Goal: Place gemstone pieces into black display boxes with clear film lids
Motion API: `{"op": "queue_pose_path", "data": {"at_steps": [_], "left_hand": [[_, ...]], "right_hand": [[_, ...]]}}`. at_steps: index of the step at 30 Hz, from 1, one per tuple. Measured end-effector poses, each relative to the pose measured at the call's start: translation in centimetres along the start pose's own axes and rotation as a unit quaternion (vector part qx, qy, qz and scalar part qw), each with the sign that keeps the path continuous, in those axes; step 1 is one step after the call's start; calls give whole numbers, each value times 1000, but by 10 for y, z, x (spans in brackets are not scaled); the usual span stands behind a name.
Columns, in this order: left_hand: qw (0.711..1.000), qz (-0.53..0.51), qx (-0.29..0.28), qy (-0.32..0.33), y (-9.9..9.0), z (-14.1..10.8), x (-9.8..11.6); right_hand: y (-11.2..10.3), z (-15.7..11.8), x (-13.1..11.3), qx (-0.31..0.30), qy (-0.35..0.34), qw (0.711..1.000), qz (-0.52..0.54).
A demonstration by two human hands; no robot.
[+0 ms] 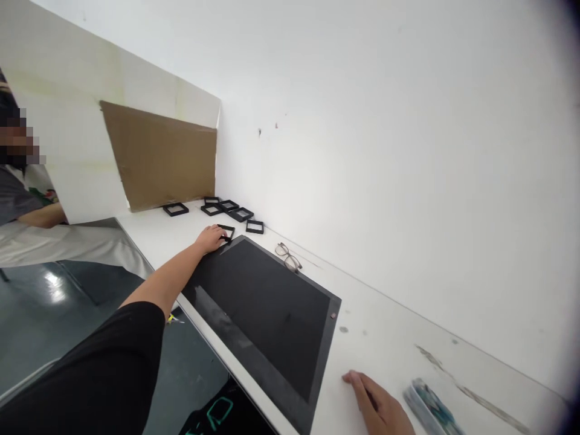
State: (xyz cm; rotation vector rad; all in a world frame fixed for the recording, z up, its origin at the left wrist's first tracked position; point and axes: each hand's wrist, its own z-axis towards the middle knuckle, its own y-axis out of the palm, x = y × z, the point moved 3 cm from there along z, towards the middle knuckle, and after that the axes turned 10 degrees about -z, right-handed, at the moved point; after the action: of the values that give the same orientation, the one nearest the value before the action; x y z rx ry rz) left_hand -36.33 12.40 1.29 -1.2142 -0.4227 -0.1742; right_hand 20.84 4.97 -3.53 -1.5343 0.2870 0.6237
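Observation:
A black rectangular frame lies on the white table, just past the far left corner of a dark flat panel. My left hand reaches out to it, with the fingers closed on its near side. My right hand rests near the table's surface to the right of the panel, its fingers curled and the thumb near the index finger; whatever they might hold is hidden. Several similar black frames lie beyond my left hand, near the back corner.
Eyeglasses lie behind the panel. A clear container with teal contents stands right of my right hand. Brown cardboard leans on the left partition. Another person's arm shows at far left.

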Motion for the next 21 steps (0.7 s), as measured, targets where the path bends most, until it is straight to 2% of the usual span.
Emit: {"op": "queue_pose_path", "data": {"at_steps": [2, 5, 7, 9, 12, 16, 18, 21], "left_hand": [[999, -29, -7, 21, -5, -9, 18], [995, -87, 14, 41, -12, -21, 55], [989, -136, 34, 56, -14, -31, 88], [977, -192, 29, 88, -13, -43, 129], [950, -274, -8, 153, -6, -68, 198], [900, -365, -79, 228, 13, -110, 284], [879, -397, -108, 242, 24, -130, 315], [855, -420, -171, 252, 39, -152, 345]], "right_hand": [[-1, -7, -13, 28, -39, 998, 28], [0, -16, -26, 34, -82, 993, 73], [0, -19, -30, 30, -107, 989, 100], [-2, -19, -31, 29, -132, 983, 125], [-5, -18, -33, 25, -178, 970, 164], [-8, -21, -37, 32, -223, 949, 219], [-10, -22, -38, 49, -225, 942, 245], [-14, -25, -38, 81, -211, 935, 275]]}}
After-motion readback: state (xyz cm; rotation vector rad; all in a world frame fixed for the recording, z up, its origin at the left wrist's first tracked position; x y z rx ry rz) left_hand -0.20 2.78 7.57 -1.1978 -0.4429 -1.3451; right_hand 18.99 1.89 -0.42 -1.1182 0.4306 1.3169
